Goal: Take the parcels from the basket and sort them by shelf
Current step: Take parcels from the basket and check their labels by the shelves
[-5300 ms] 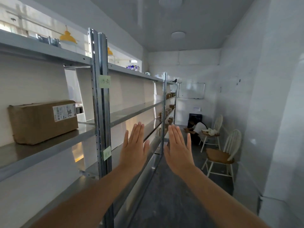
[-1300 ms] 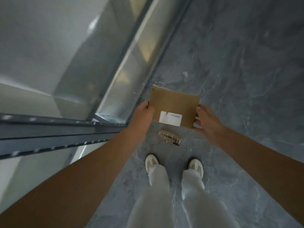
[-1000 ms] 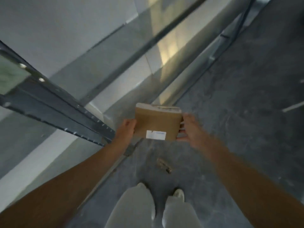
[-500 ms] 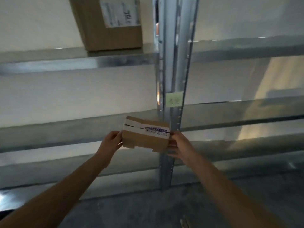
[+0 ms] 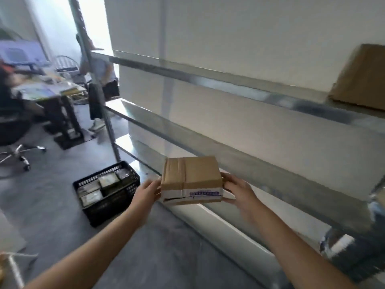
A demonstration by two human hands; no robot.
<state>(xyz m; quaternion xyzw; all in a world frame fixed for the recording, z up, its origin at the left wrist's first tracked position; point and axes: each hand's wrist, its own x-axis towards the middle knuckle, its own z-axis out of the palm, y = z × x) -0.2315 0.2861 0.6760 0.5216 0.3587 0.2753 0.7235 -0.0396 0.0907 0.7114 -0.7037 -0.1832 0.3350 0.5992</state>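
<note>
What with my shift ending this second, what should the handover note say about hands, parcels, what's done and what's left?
Left hand and right hand each grip an end of a small taped parcel, held in front of the metal rack's middle shelf.
The black basket sits on the floor at the left, with several parcels inside.
Done: one large box stands on the upper shelf, far right.
Left: shelve the held parcel, then sort the basket's.

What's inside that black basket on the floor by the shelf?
The black basket holds several flat wrapped parcels lying side by side, only their tops showing. Anything beneath that top layer is covered, and blur hides their labels.
</note>
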